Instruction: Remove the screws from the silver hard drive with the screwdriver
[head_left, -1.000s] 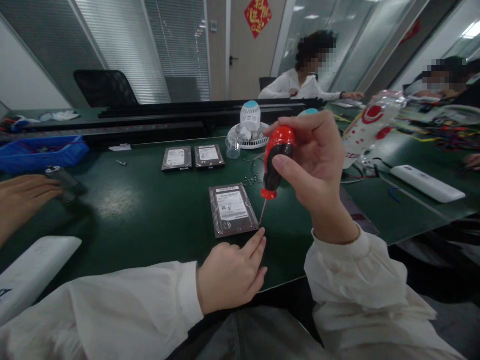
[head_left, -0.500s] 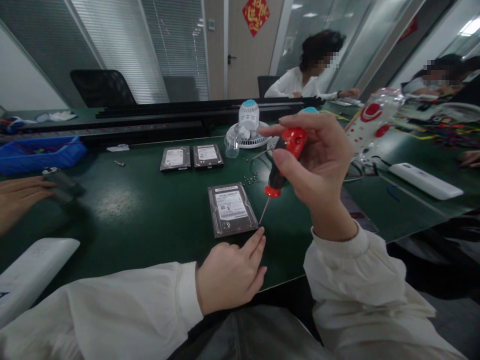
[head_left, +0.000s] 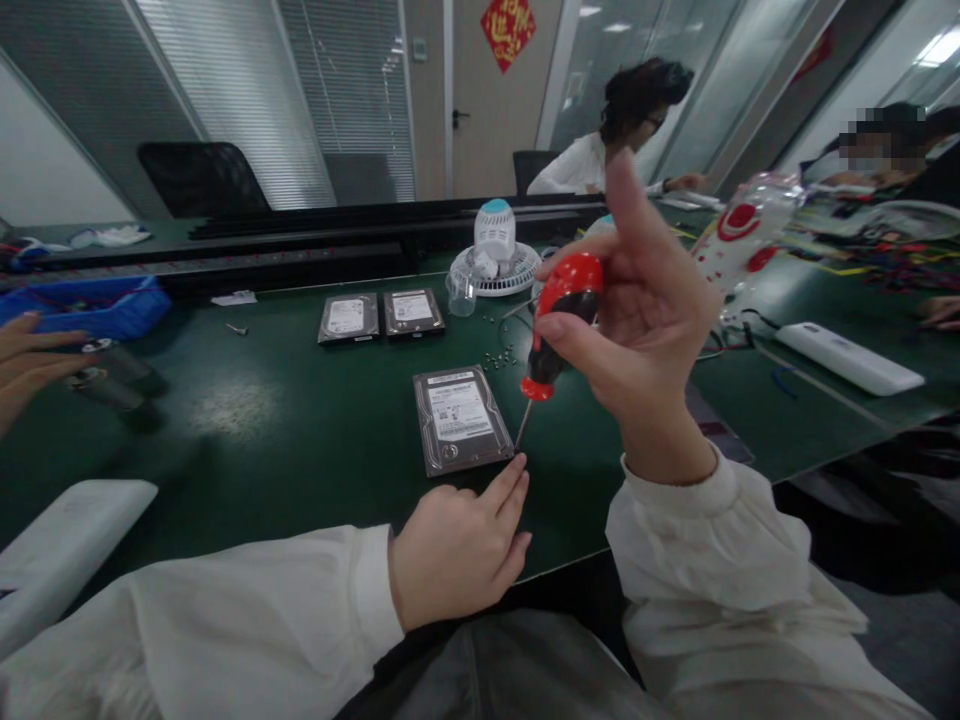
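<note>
A grey hard drive [head_left: 459, 417] lies flat on the green table [head_left: 300, 420] in front of me. My right hand [head_left: 637, 320] grips a red and black screwdriver [head_left: 555, 330], with its tip down at the drive's near right corner and my index finger lifted straight up. My left hand [head_left: 457, 545] rests on the table just below that corner. Its fingers are loosely curled and the fingertips touch the drive's edge beside the screwdriver tip.
Two more hard drives [head_left: 381, 314] lie further back, near a small white fan [head_left: 495, 255], a clear cup [head_left: 460, 293] and several loose screws [head_left: 501, 358]. A blue bin [head_left: 90, 305] and another person's hand [head_left: 30, 360] are at left. White boxes [head_left: 847, 357] and a plastic bottle [head_left: 739, 245] sit at right.
My right hand has turned the screwdriver handle and my index finger has come off it to point up. The other person's hand at left has shifted. My left hand stays put.
</note>
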